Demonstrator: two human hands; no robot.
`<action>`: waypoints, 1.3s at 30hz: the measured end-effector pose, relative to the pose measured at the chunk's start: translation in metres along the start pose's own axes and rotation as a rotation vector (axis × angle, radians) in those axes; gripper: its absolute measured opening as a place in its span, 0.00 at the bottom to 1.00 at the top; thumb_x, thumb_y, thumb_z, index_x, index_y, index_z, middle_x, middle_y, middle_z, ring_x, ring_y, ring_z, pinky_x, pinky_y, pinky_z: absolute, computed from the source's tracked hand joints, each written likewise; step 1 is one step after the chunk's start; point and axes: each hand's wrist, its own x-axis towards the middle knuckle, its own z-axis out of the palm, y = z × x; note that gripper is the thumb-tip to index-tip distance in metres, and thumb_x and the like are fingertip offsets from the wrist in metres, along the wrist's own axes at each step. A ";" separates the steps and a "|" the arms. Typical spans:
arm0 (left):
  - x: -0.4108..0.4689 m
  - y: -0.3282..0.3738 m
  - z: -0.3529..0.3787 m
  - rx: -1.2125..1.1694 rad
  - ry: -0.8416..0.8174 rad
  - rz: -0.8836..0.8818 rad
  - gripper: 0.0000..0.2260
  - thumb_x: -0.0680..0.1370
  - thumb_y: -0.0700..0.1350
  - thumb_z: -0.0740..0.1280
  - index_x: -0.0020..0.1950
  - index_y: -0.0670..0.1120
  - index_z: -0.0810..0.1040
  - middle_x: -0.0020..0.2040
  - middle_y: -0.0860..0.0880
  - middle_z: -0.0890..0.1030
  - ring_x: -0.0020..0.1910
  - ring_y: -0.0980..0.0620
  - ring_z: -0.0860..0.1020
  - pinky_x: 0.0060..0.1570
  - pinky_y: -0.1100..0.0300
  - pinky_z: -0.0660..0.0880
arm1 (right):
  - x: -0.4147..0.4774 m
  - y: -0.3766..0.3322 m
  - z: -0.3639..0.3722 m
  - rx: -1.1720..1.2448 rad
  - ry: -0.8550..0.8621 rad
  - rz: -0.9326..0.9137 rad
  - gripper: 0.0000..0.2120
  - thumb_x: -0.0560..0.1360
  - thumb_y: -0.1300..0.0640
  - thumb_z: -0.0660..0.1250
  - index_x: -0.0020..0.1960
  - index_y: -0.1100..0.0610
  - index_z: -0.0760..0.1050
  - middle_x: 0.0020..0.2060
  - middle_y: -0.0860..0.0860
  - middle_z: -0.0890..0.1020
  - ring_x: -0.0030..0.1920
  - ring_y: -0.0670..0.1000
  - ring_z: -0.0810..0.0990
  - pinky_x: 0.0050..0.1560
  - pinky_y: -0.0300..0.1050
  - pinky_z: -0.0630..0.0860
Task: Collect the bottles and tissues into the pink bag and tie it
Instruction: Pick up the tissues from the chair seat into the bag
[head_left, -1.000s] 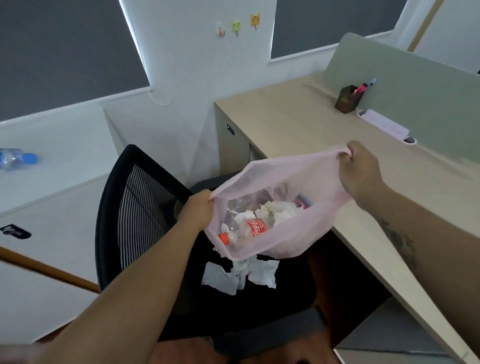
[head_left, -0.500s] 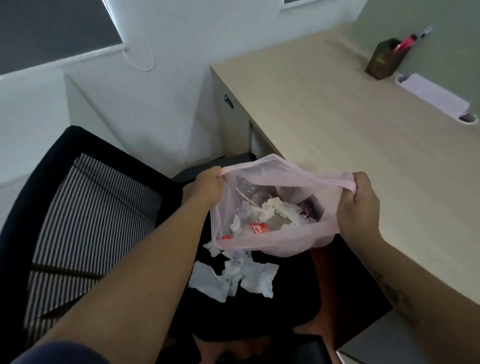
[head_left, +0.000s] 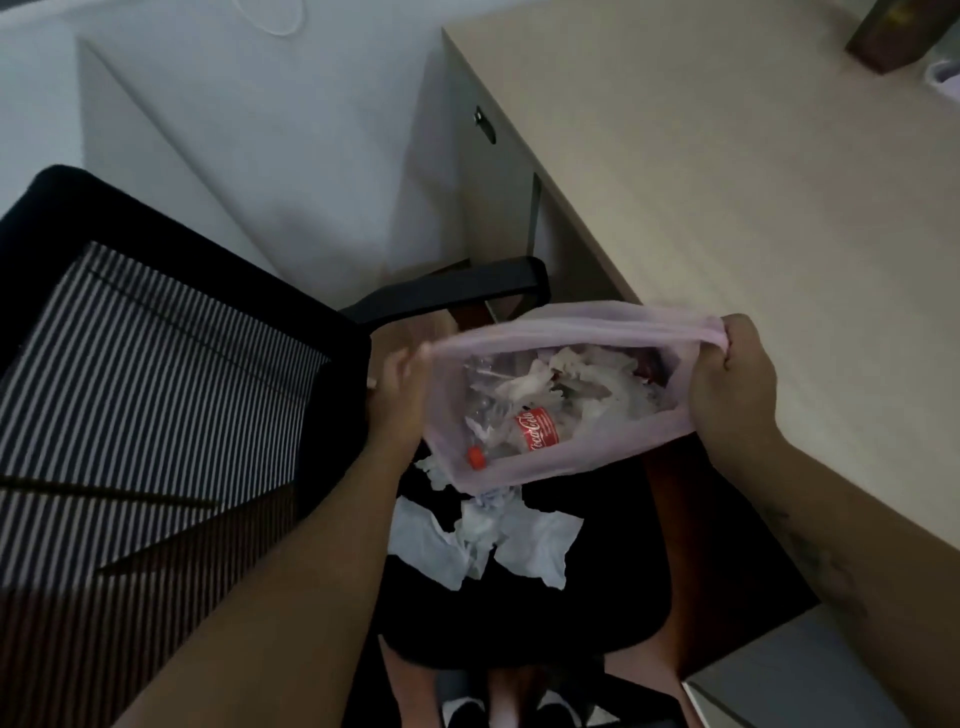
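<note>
A thin pink bag (head_left: 623, 447) hangs over the black chair seat (head_left: 597, 613), its mouth stretched wide between my hands. My left hand (head_left: 395, 395) grips the left rim and my right hand (head_left: 732, 384) is closed on the right rim. Inside the bag lie a clear bottle with a red label (head_left: 537, 428) and red cap, other clear bottles, and crumpled white tissues (head_left: 582, 379). More white tissues (head_left: 483, 540) lie loose on the seat just under the bag.
The chair's striped mesh backrest (head_left: 156, 395) stands at the left and its armrest (head_left: 457, 291) behind the bag. A beige desk (head_left: 727, 208) runs along the right, with a brown pen holder (head_left: 893, 36) at the far corner. My shoes (head_left: 498, 714) show below.
My view has tilted down and moved closer. The bag has dropped lower toward the seat, still held open by both hands; my right hand has come nearer the desk edge.
</note>
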 end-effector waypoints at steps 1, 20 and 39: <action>-0.011 -0.022 -0.006 -0.021 0.094 -0.070 0.24 0.80 0.63 0.59 0.66 0.48 0.74 0.57 0.50 0.80 0.55 0.51 0.79 0.55 0.52 0.77 | 0.002 -0.003 0.002 0.008 0.003 0.004 0.07 0.80 0.63 0.52 0.47 0.60 0.67 0.34 0.45 0.70 0.34 0.40 0.67 0.29 0.27 0.64; -0.027 -0.198 0.068 0.914 -0.423 0.027 0.31 0.77 0.53 0.68 0.78 0.53 0.61 0.74 0.43 0.67 0.72 0.40 0.68 0.67 0.54 0.69 | 0.039 0.011 0.031 -0.055 -0.021 -0.014 0.12 0.78 0.55 0.52 0.52 0.54 0.73 0.46 0.57 0.79 0.44 0.58 0.76 0.42 0.53 0.75; -0.093 -0.022 0.009 -0.027 0.389 0.047 0.05 0.76 0.36 0.68 0.47 0.44 0.73 0.45 0.46 0.78 0.40 0.52 0.78 0.40 0.58 0.75 | 0.035 0.004 0.021 0.107 -0.062 0.016 0.08 0.79 0.63 0.54 0.48 0.55 0.71 0.36 0.45 0.74 0.36 0.40 0.71 0.30 0.23 0.67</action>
